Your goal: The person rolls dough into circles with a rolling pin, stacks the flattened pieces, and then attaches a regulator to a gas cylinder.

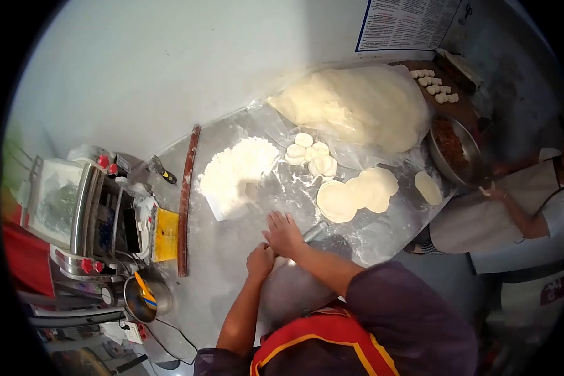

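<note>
Close to the front edge of the metal table, my left hand (261, 261) is closed with its fingers curled, pressed on a pale piece of dough (282, 261) that is mostly hidden. My right hand (284, 236) lies beside it, palm down with fingers stretched out, its heel by the same dough. Ahead of my hands is a heap of white flour (241, 169), with the corner of a white flat scraper-like piece (217, 208) poking out. Small dough pieces (311, 155) sit to the right of the flour, and flat round wrappers (357, 194) overlap nearer me.
A long rolling pin (188, 200) lies left of the flour. Beyond it stand a dough machine (81, 213) and a metal pot (147, 297). A big bagged dough mass (357, 103) rests at the back. At right, a co-worker (514, 207) works by a bowl of filling (454, 147).
</note>
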Action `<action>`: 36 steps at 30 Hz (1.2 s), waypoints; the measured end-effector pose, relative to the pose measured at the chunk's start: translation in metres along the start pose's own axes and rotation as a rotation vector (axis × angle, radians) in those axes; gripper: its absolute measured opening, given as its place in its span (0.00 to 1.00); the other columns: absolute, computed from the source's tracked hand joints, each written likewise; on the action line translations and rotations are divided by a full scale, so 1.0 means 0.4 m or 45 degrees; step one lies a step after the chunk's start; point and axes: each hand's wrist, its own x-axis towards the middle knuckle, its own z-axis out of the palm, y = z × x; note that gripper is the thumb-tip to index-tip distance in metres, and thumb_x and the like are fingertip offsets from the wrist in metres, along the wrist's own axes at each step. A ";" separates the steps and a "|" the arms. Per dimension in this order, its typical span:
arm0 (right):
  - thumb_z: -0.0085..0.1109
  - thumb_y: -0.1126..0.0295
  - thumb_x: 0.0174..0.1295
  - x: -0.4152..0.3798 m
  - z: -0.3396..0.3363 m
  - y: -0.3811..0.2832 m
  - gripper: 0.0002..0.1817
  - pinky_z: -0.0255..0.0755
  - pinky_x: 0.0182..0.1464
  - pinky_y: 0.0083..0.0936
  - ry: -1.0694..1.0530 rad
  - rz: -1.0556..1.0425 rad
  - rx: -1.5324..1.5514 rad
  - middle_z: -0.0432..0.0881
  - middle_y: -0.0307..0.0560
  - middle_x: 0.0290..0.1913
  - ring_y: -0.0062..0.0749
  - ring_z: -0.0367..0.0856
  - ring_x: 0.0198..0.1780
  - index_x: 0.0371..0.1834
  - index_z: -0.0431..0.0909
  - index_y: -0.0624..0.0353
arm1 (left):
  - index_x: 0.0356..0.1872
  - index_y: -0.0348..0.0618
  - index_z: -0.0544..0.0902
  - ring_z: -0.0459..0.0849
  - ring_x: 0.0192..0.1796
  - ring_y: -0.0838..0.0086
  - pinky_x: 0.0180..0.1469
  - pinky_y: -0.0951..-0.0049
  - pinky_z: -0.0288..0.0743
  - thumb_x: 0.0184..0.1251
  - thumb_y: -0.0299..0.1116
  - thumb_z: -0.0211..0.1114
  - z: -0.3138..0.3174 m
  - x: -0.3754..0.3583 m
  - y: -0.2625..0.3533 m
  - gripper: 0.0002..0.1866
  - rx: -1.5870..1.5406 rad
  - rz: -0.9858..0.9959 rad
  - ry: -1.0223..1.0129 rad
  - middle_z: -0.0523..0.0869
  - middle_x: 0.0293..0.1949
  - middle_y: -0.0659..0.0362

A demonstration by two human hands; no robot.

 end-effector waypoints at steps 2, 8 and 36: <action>0.52 0.56 0.67 -0.004 0.021 0.012 0.30 0.60 0.70 0.44 -0.020 -0.051 0.031 0.70 0.62 0.66 0.52 0.67 0.68 0.63 0.70 0.70 | 0.43 0.43 0.84 0.85 0.46 0.50 0.49 0.54 0.76 0.67 0.45 0.55 -0.010 0.007 0.004 0.18 0.085 -0.019 -0.094 0.87 0.40 0.46; 0.58 0.54 0.62 -0.345 -0.048 0.052 0.34 0.57 0.71 0.47 -0.059 -0.230 0.207 0.68 0.63 0.67 0.52 0.66 0.70 0.65 0.67 0.68 | 0.45 0.43 0.83 0.84 0.45 0.47 0.49 0.52 0.76 0.68 0.46 0.56 -0.013 -0.117 -0.092 0.18 -0.222 -0.207 0.087 0.86 0.40 0.44; 0.57 0.55 0.63 -0.263 -0.091 0.021 0.33 0.54 0.73 0.45 -0.425 -0.190 0.175 0.67 0.61 0.69 0.50 0.63 0.71 0.64 0.69 0.69 | 0.39 0.43 0.82 0.84 0.40 0.45 0.44 0.52 0.77 0.66 0.41 0.58 -0.044 -0.097 -0.088 0.13 0.026 -0.007 0.089 0.87 0.34 0.45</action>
